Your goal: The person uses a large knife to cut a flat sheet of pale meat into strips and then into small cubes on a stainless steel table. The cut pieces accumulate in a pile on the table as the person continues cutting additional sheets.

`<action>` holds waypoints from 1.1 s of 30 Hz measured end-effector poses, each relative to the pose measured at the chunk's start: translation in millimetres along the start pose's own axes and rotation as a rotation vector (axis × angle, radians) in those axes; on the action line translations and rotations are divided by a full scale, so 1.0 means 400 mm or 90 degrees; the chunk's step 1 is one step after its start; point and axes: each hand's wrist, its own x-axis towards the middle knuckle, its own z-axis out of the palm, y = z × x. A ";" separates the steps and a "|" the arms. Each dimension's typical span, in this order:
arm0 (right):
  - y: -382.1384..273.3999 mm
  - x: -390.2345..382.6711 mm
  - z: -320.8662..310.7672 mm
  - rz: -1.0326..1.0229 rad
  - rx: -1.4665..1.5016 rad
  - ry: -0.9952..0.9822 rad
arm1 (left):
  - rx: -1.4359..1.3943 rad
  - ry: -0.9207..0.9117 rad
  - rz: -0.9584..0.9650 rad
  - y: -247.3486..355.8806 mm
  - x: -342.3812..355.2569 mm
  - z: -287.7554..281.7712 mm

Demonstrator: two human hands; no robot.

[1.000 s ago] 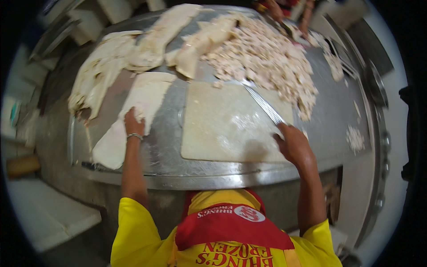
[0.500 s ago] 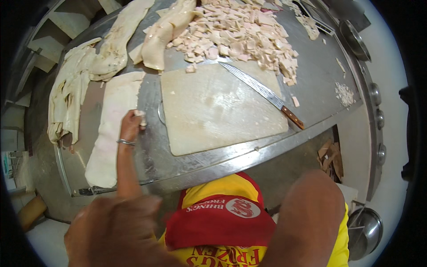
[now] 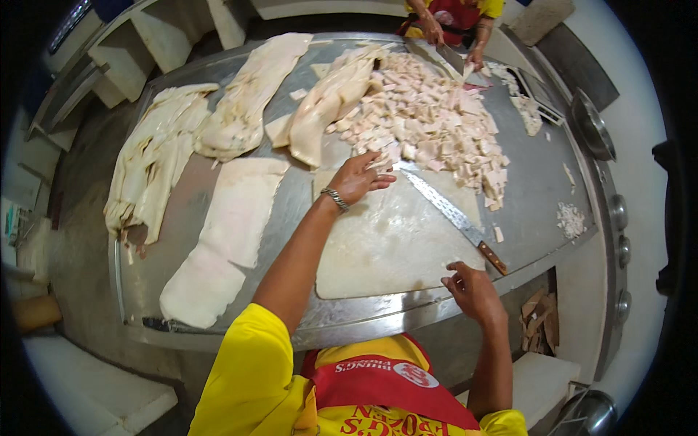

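Observation:
My left hand (image 3: 358, 179) reaches over the far left part of the white cutting board (image 3: 378, 247), fingers stretched and apart. Its fingertips are beside a few small pale pieces at the near edge of the heap of cut pork skin (image 3: 436, 116). Over the board's near right edge, my right hand (image 3: 472, 289) is loosely curled, fingers apart, holding nothing. A long knife (image 3: 454, 216) with a wooden handle lies slantwise across the board's right side, its handle just beyond my right hand. Left of the board lies a long, flat pale slab of skin (image 3: 236, 218).
More folded slabs (image 3: 160, 152) lie at the far left of the metal table (image 3: 542, 211), with another slab (image 3: 323, 109) beside the heap. Across the table, a co-worker's hand (image 3: 434, 30) is beside a cleaver (image 3: 452, 58). White crumbs (image 3: 571, 220) lie at the right.
My left hand has moved from the slab to the heap's edge, no longer closed on a small pale clump. My right hand has come up to the board. The view now takes in the co-worker.

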 end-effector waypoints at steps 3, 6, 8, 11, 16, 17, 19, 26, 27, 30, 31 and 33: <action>0.135 -0.016 0.053 0.039 -0.033 0.147 | -0.031 -0.026 -0.050 0.015 0.014 0.015; 0.214 0.017 0.059 0.033 0.021 0.211 | -0.225 -0.041 -0.022 0.006 0.054 -0.016; 0.275 0.040 0.078 0.029 0.079 0.255 | -0.392 -0.030 0.034 0.008 0.078 0.025; 0.343 0.063 0.117 0.011 0.013 0.290 | -0.101 0.054 0.073 0.015 0.000 0.001; 0.459 0.082 0.166 -0.020 -0.155 0.389 | 0.408 0.430 0.173 -0.161 -0.364 -0.320; 0.459 0.091 0.160 -0.008 -0.164 0.380 | 0.580 0.550 0.222 -0.178 -0.475 -0.395; 0.501 0.117 0.157 -0.002 -0.190 0.384 | 0.724 0.720 0.156 -0.184 -0.726 -0.515; 0.659 0.221 0.132 -0.052 -0.179 0.301 | 0.667 0.885 -0.214 -0.177 -1.128 -0.678; 0.642 0.231 0.131 -0.028 -0.199 0.294 | 0.629 0.876 -0.210 -0.174 -1.163 -0.682; 0.563 0.223 0.111 0.004 -0.241 0.257 | 0.542 0.832 -0.222 -0.144 -1.143 -0.645; 0.549 0.227 0.110 0.005 -0.249 0.244 | 0.536 0.821 -0.249 -0.133 -1.131 -0.648; 0.565 0.195 0.131 -0.091 -0.191 0.291 | 0.498 0.806 -0.253 -0.129 -1.127 -0.668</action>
